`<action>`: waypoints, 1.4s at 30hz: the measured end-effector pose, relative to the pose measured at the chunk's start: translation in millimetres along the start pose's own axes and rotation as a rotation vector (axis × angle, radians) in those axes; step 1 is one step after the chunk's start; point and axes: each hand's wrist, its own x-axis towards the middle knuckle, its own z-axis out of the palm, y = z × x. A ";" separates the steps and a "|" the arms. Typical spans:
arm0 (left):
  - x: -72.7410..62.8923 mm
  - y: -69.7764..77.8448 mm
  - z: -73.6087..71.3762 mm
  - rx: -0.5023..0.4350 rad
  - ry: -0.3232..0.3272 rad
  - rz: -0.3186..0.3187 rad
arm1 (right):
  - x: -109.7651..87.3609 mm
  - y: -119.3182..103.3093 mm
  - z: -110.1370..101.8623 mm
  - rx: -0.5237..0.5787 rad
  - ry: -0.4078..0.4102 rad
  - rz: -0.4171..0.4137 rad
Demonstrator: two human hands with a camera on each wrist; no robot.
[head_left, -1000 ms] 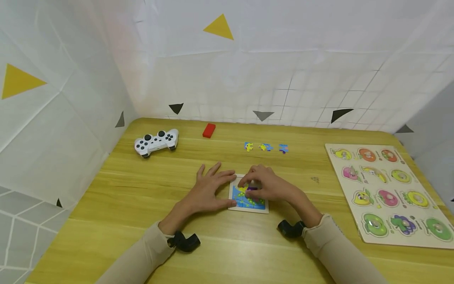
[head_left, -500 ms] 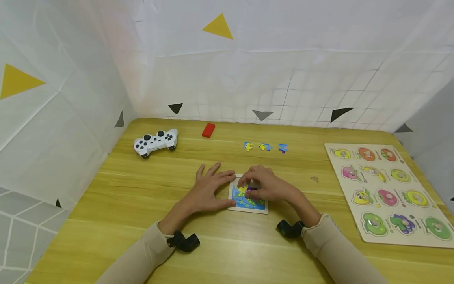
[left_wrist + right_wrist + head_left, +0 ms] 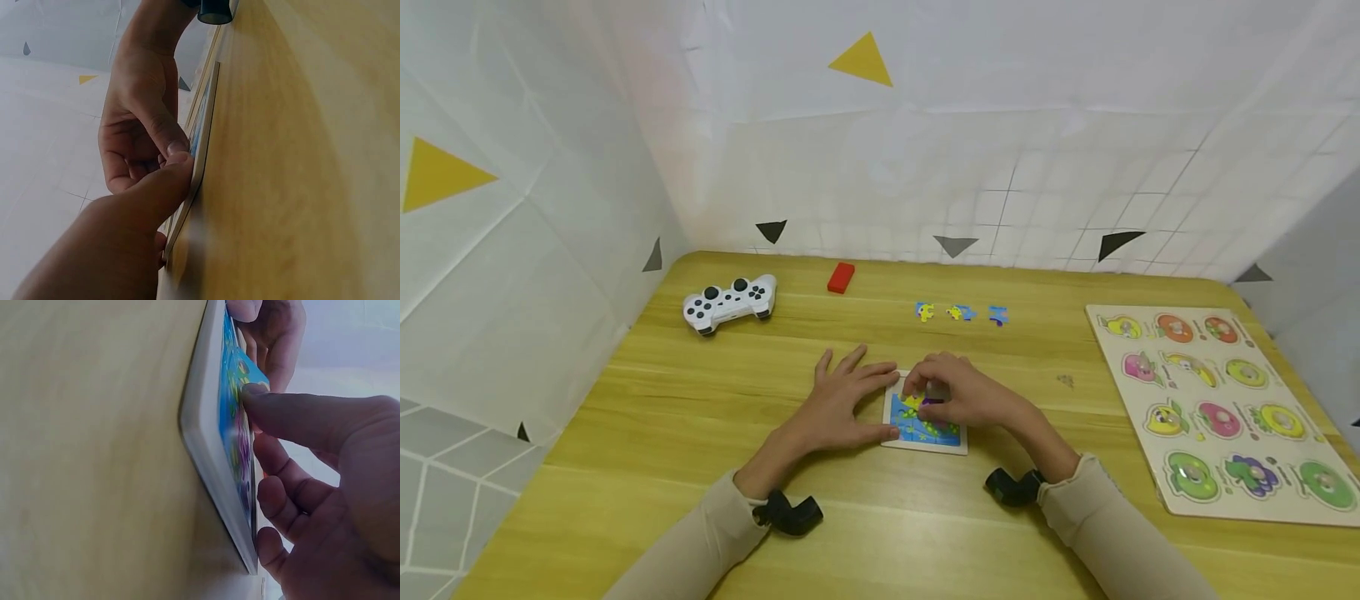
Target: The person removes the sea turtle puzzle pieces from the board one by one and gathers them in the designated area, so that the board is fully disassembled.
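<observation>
A small jigsaw puzzle in a pale square frame [image 3: 925, 447] lies on the table, its picture blue with yellow and purple. My left hand [image 3: 838, 408] is spread at the frame's left side, with the straight thumb on the lower left edge and the index finger at the upper left corner. Over the puzzle, my right hand [image 3: 970, 393] pinches a puzzle piece between thumb and fingers. In the right wrist view that blue puzzle piece [image 3: 251, 367] stands tilted up from the picture. The hand hides much of the puzzle's upper right in the head view.
Loose puzzle pieces [image 3: 960, 313] lie in a row behind the frame. A red block [image 3: 841, 277] and a white game controller [image 3: 730, 304] are at the back left. The large fruit peg board [image 3: 1217, 408] lies at the right. White sheeting stands behind the table.
</observation>
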 end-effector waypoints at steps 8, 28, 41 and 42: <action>1.3 -0.8 1.2 0.014 0.012 -0.001 | 2.2 1.7 3.5 0.324 -0.062 0.012; 0.3 0.9 0.0 -0.001 0.000 -0.006 | -0.7 13.7 -10.7 0.188 0.093 0.116; -0.6 1.0 0.0 -0.015 -0.002 -0.009 | 15.0 41.2 -35.9 0.160 0.118 0.216; -0.4 1.1 0.0 -0.016 -0.004 -0.010 | 16.9 41.7 -37.7 0.151 0.113 0.218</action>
